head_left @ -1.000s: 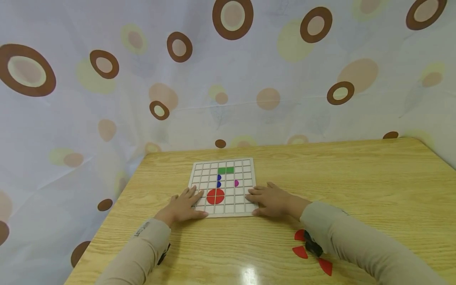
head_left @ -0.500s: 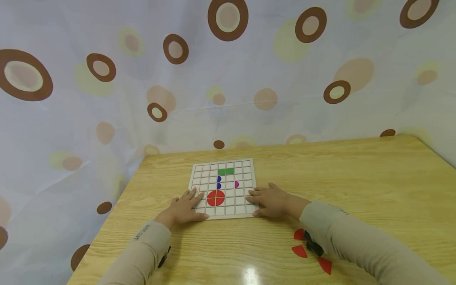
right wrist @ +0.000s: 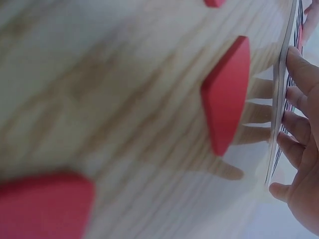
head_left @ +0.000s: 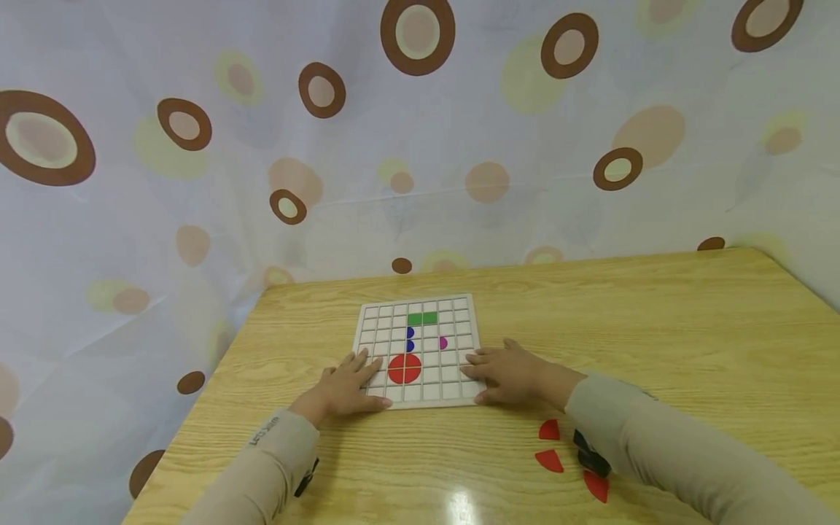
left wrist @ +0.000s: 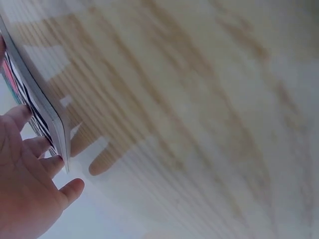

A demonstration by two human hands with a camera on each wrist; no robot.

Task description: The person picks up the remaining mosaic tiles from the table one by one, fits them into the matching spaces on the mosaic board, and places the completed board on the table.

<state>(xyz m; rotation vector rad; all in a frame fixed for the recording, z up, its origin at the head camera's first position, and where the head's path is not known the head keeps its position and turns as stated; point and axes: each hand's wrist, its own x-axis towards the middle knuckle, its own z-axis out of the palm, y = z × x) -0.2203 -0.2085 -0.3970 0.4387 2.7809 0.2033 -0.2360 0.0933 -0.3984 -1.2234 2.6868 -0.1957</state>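
A white grid board [head_left: 387,317] lies flat on the wooden table, with my hands on its two sides. My left hand [head_left: 346,385] rests with spread fingers on its near left corner. On the near right corner, my right hand [head_left: 508,373] lies with its fingers on the border. The grid carries a red circle [head_left: 397,362] made of quarter pieces, two green squares [head_left: 415,319], two blue half circles [head_left: 410,345] and a magenta half circle [head_left: 443,343]. In the left wrist view, fingers [left wrist: 36,145] touch the board's edge; the right wrist view has fingers [right wrist: 297,127] along the opposite edge.
Red quarter-circle pieces [head_left: 549,461] lie loose on the table [head_left: 656,328] beside my right forearm; one shows close up in the right wrist view as a thick red piece [right wrist: 229,94]. A dotted cloth [head_left: 367,233] hangs behind the table's far edge.
Both hands and the board have shifted slightly to the right between half a second ago and now. The head view has drifted a little; the loose red pieces stay put on the table.
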